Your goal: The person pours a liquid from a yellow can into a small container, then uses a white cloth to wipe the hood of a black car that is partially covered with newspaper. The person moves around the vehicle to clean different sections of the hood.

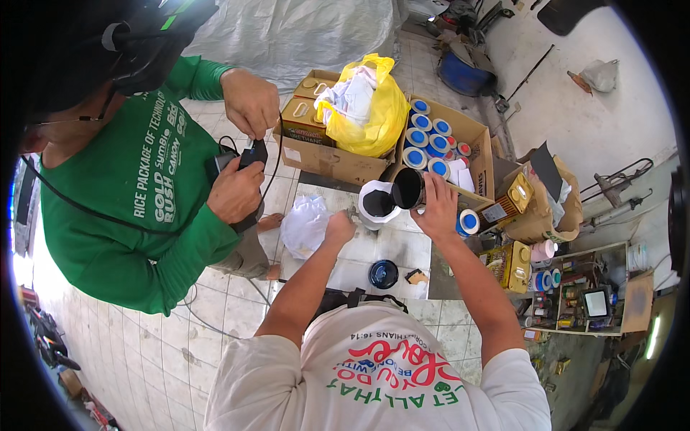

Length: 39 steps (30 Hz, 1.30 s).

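My right hand (435, 208) grips a dark can (409, 188) tipped to the left. Its mouth meets the rim of a white round container (369, 188), which has glossy black liquid (378, 204) in it. Just to the left of that container, my left hand (340, 228) is closed in a fist; something greyish shows at its fingers, but what it holds is hidden. A crumpled white cloth or paper (304, 227) lies left of this hand. Nearer to me on the table (374, 248) is a round dark lid (383, 274), with a small torn brown-and-black scrap (415, 276) beside it.
Left of the table, a person in a green sweater (154, 187) handles a small black device (253, 154) with a cable. Beyond stand cardboard boxes (316, 159), a yellow bag (388, 118) of cloths and several blue-lidded cans (419, 138). Gold tins (519, 266) and a shelf (596, 327) are at right.
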Each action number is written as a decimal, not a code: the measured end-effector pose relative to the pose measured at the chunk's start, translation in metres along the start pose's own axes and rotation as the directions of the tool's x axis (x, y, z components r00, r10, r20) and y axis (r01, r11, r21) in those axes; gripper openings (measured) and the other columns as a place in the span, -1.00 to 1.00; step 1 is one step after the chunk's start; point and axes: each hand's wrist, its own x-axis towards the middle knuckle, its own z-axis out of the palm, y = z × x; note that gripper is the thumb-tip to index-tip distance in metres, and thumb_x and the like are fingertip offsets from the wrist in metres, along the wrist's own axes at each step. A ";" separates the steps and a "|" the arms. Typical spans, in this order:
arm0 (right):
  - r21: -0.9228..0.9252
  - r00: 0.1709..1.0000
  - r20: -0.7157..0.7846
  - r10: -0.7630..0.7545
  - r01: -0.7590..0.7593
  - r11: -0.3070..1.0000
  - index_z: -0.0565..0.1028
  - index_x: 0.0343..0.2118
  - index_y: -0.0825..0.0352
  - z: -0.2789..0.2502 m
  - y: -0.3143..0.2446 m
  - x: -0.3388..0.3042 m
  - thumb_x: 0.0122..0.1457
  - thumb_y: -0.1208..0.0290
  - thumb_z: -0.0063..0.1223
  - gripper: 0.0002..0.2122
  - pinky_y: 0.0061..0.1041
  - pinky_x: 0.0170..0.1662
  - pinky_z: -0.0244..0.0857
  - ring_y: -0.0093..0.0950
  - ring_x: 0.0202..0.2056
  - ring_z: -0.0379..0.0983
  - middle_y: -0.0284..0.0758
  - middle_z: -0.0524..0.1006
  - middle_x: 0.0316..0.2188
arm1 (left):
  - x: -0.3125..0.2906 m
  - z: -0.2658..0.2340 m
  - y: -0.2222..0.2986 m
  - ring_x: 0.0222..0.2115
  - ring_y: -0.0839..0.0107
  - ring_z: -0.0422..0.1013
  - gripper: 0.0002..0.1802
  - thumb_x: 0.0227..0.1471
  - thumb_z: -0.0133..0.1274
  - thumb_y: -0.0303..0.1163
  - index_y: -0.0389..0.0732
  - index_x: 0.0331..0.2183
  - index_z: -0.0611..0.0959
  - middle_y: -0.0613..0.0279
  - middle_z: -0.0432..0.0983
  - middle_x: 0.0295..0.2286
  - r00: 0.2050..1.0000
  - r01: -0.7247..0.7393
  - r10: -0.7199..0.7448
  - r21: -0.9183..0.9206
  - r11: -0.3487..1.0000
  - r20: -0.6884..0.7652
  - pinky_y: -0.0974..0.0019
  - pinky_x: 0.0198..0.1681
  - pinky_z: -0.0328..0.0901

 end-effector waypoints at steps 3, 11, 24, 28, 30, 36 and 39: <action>0.019 0.998 -0.054 0.011 -0.010 1.000 0.26 0.31 0.29 0.001 -0.005 0.001 -0.22 0.32 0.52 -0.06 -0.09 0.22 0.15 -0.13 0.26 0.28 -0.14 0.35 0.23 | -0.001 0.000 -0.006 -0.18 -0.24 0.57 -0.70 0.05 0.14 -0.39 -0.37 -0.20 0.69 -0.34 0.63 -0.30 0.998 -0.048 0.048 0.011 0.999 -0.050 -0.13 -0.06 0.45; 0.091 0.978 -0.127 0.164 -0.154 0.984 0.24 0.31 0.31 0.009 -0.008 -0.012 -0.23 0.26 0.56 -0.03 -0.08 0.21 0.16 -0.10 0.22 0.32 -0.12 0.37 0.22 | -0.007 -0.004 -0.005 -0.25 -0.26 0.58 -0.72 0.05 0.13 -0.42 -0.40 -0.22 0.71 -0.37 0.62 -0.36 0.988 -0.124 0.122 -0.021 0.992 -0.094 -0.13 -0.13 0.45; 0.165 0.948 -0.191 0.254 -0.224 0.961 0.26 0.28 0.36 0.027 -0.001 -0.032 -0.21 0.22 0.58 -0.05 -0.07 0.21 0.17 -0.05 0.22 0.32 -0.04 0.40 0.18 | 0.001 -0.004 -0.010 -0.23 -0.24 0.59 -0.67 0.05 0.19 -0.37 -0.39 -0.18 0.72 -0.37 0.62 -0.34 0.987 -0.132 0.133 0.011 0.991 -0.088 -0.07 -0.11 0.46; 0.185 0.939 -0.227 0.259 -0.220 0.958 0.27 0.28 0.38 0.030 0.001 -0.037 -0.20 0.22 0.57 -0.05 -0.08 0.21 0.17 -0.05 0.23 0.32 -0.03 0.39 0.20 | 0.007 -0.006 -0.009 -0.19 -0.22 0.59 -0.62 0.04 0.20 -0.37 -0.41 -0.12 0.72 -0.37 0.63 -0.30 0.992 -0.116 0.118 0.047 0.992 -0.035 -0.05 -0.06 0.45; 0.199 0.933 -0.241 0.267 -0.222 0.955 0.27 0.28 0.38 0.031 0.001 -0.039 -0.20 0.22 0.57 -0.05 -0.08 0.21 0.17 -0.06 0.23 0.32 -0.03 0.39 0.20 | 0.007 -0.006 -0.008 -0.18 -0.25 0.57 -0.70 0.05 0.15 -0.38 -0.39 -0.22 0.71 -0.36 0.63 -0.30 0.992 -0.120 0.122 0.039 0.992 -0.036 -0.10 -0.04 0.44; 0.220 0.915 -0.240 0.324 -0.274 0.936 0.26 0.28 0.39 0.034 -0.003 -0.039 -0.21 0.27 0.56 -0.05 -0.08 0.23 0.16 -0.07 0.23 0.32 -0.05 0.39 0.21 | 0.014 -0.012 0.004 -0.16 -0.26 0.56 -0.73 0.05 0.11 -0.39 -0.40 -0.26 0.70 -0.36 0.63 -0.29 0.992 -0.124 0.125 0.028 0.992 -0.004 -0.11 -0.02 0.43; 0.216 0.902 -0.240 0.359 -0.311 0.926 0.25 0.28 0.39 0.037 0.001 -0.042 -0.21 0.29 0.56 -0.06 -0.08 0.24 0.16 -0.07 0.23 0.31 -0.06 0.39 0.21 | 0.014 -0.016 0.010 -0.15 -0.26 0.56 -0.72 0.05 0.10 -0.39 -0.41 -0.25 0.70 -0.37 0.63 -0.28 0.992 -0.125 0.125 0.038 0.991 0.018 -0.11 -0.01 0.43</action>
